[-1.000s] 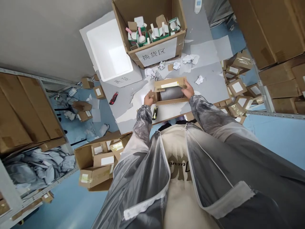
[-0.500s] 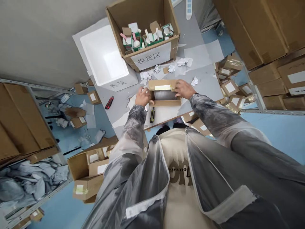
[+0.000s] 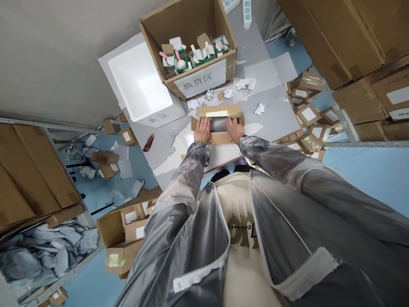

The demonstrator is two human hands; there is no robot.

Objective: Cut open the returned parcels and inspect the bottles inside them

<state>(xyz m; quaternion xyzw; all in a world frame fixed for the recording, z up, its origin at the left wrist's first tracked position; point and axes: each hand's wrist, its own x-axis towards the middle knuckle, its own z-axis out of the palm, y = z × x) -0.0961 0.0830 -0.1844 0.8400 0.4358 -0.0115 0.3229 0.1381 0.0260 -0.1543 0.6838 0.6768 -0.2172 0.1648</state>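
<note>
An open cardboard box lies on the table in front of me, its labelled flap standing up at the far side. Inside is a dark grey, shiny wrapped bundle. My left hand reaches into the box's left end, fingers stretched out against the bundle. At the right end, my right hand does likewise, fingers extended onto the bundle's other side. The fingertips of both hands are partly hidden. A yellow-and-black cutter is almost covered by my left sleeve.
A red box cutter lies at the left. Behind stand a white foam bin and a large carton holding small green-and-white boxes. Crumpled paper lies around. More cartons fill the floor at right and the box at lower left.
Both hands have moved from the box's edges inward onto the dark bundle. My left forearm has come over the yellow-and-black cutter. The view has shifted slightly.
</note>
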